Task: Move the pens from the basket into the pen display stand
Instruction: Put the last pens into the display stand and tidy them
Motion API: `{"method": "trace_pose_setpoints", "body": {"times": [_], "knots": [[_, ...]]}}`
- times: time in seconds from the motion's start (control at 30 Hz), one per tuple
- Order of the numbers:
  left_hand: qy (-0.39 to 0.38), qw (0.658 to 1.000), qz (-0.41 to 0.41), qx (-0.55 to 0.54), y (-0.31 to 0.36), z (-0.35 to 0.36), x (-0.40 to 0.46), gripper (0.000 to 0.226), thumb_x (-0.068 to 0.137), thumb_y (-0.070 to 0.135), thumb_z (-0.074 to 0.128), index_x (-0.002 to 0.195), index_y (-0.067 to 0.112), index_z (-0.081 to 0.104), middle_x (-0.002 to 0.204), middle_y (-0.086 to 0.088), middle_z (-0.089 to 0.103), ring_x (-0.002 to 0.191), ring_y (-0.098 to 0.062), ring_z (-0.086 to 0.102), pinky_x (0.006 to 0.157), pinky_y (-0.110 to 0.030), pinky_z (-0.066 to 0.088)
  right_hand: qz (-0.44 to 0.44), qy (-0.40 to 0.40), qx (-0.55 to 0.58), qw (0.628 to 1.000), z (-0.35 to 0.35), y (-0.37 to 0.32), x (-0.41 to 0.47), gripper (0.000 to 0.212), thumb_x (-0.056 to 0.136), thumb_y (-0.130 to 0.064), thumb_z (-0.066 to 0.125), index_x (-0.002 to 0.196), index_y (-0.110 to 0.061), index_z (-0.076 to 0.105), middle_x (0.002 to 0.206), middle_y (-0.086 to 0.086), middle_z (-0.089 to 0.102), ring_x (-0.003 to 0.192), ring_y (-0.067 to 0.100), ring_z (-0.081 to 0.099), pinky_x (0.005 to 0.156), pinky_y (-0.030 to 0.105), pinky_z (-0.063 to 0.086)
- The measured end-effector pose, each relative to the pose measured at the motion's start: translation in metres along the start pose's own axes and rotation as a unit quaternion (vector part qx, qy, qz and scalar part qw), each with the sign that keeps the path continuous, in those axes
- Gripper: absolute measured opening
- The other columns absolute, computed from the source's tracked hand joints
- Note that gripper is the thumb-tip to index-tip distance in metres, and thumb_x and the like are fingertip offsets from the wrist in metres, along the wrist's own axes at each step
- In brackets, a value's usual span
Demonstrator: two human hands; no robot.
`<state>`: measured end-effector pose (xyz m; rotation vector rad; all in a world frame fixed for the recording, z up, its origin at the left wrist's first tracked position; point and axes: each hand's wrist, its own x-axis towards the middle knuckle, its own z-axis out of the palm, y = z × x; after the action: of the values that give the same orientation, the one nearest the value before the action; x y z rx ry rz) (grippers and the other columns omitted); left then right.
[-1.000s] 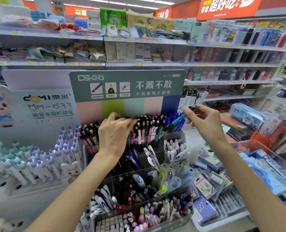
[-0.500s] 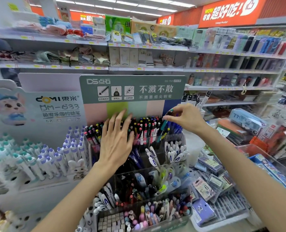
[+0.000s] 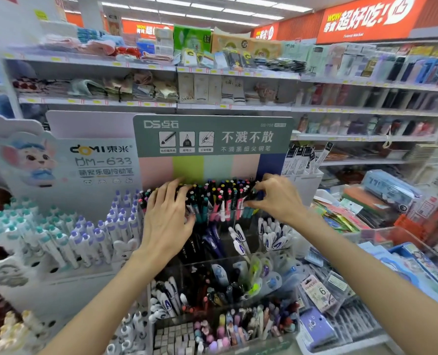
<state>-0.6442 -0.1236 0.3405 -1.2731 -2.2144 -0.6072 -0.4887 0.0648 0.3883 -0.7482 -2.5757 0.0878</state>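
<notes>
Pens (image 3: 214,201) stand upright and closely packed in the top tier of the pen display stand (image 3: 212,160), between the two hands. The left hand (image 3: 165,219) lies flat on the left part of this row, fingers straight and spread, fingertips touching the pen caps. The right hand (image 3: 274,198) reaches into the right end of the row; thumb and forefinger are curled toward each other at the pen tops, but whether they pinch a pen cannot be determined. Nearer than the hands, below the wrists, clear compartments (image 3: 228,278) hold mixed pens and erasers. Left of the left hand stand white pens with purple and teal caps (image 3: 66,234). Beyond both hands rises the green header card (image 3: 212,135), then store shelves (image 3: 161,103).
</notes>
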Motion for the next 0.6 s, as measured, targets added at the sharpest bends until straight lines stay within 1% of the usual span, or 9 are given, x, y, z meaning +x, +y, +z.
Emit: {"method": "trace_pose_setpoints", "body": {"times": [0.1,0.13,0.2,0.3,0.37,0.4,0.47,0.5,0.6], "knots": [[0.01,1.0,-0.001,-0.002,-0.001,0.002,-0.001,0.056,0.07,0.02,0.076,0.123,0.011,0.058,0.125,-0.006,0.057,0.116,-0.028,0.052,0.102,-0.042,0.037,0.048,0.047,0.174,0.982,-0.003,0.007,-0.008,0.028,0.073,-0.033,0.08,0.095,-0.019,0.071,0.074,-0.01,0.063,0.07,0.011,0.059,0.066,0.027,0.045],[0.017,1.0,0.002,-0.001,-0.001,0.003,-0.001,0.056,0.068,0.02,0.077,0.121,0.011,0.059,0.124,-0.005,0.058,0.114,-0.027,0.052,0.101,-0.04,0.035,0.05,0.065,0.191,0.978,-0.003,0.007,-0.008,0.02,0.074,-0.03,0.08,0.09,-0.019,0.073,0.071,-0.01,0.065,0.067,0.007,0.06,0.066,0.026,0.046],[0.028,1.0,0.009,0.001,-0.002,0.003,-0.002,0.056,0.068,0.023,0.077,0.12,0.011,0.06,0.122,-0.004,0.059,0.115,-0.025,0.05,0.104,-0.039,0.029,0.04,0.072,0.164,0.983,-0.004,0.006,-0.004,0.013,0.076,-0.03,0.078,0.085,-0.021,0.076,0.07,-0.011,0.065,0.066,0.005,0.058,0.066,0.025,0.045],[0.051,0.998,0.021,-0.009,-0.006,-0.004,-0.002,0.054,0.074,0.035,0.073,0.122,0.014,0.059,0.122,-0.004,0.058,0.117,-0.024,0.046,0.107,-0.041,0.025,0.02,0.019,0.086,0.996,-0.011,0.008,0.008,0.013,0.076,-0.033,0.077,0.084,-0.022,0.077,0.075,-0.008,0.068,0.072,0.009,0.056,0.067,0.028,0.046],[0.063,0.998,0.009,-0.021,-0.014,-0.019,-0.004,0.053,0.076,0.041,0.071,0.121,0.015,0.059,0.119,-0.004,0.058,0.114,-0.024,0.045,0.101,-0.04,0.031,0.005,0.002,0.068,0.998,-0.019,0.008,0.014,0.012,0.076,-0.032,0.076,0.08,-0.021,0.076,0.074,-0.006,0.068,0.07,0.012,0.058,0.065,0.029,0.047],[0.063,0.998,-0.008,-0.028,-0.02,-0.03,-0.003,0.053,0.076,0.041,0.074,0.12,0.016,0.06,0.116,-0.004,0.059,0.111,-0.023,0.046,0.095,-0.04,0.035,-0.002,0.018,0.081,0.997,-0.024,0.004,0.016,0.01,0.077,-0.03,0.075,0.079,-0.02,0.075,0.069,-0.008,0.066,0.067,0.011,0.058,0.063,0.028,0.046],[0.022,0.997,-0.054,-0.045,-0.035,-0.052,-0.001,0.05,0.074,0.04,0.078,0.116,0.017,0.062,0.109,-0.001,0.061,0.104,-0.022,0.049,0.087,-0.037,0.041,-0.023,0.059,0.157,0.985,-0.028,-0.018,0.017,0.005,0.079,-0.025,0.074,0.08,-0.02,0.074,0.064,-0.011,0.063,0.062,0.007,0.058,0.062,0.026,0.048],[-0.016,0.995,-0.079,-0.057,-0.043,-0.06,0.001,0.047,0.074,0.04,0.077,0.114,0.019,0.062,0.106,0.002,0.062,0.101,-0.02,0.05,0.084,-0.036,0.043,-0.043,0.052,0.193,0.979,-0.028,-0.034,0.017,0.005,0.079,-0.024,0.074,0.082,-0.02,0.075,0.067,-0.01,0.065,0.063,0.005,0.06,0.065,0.025,0.051],[-0.111,0.985,-0.113,-0.063,-0.059,-0.073,0.009,0.039,0.076,0.044,0.075,0.106,0.023,0.062,0.098,0.01,0.064,0.094,-0.016,0.055,0.076,-0.033,0.047,-0.128,-0.055,0.214,0.967,-0.013,-0.082,0.022,0.022,0.081,-0.028,0.073,0.102,-0.021,0.071,0.093,-0.005,0.072,0.086,0.006,0.065,0.083,0.029,0.053]]}}
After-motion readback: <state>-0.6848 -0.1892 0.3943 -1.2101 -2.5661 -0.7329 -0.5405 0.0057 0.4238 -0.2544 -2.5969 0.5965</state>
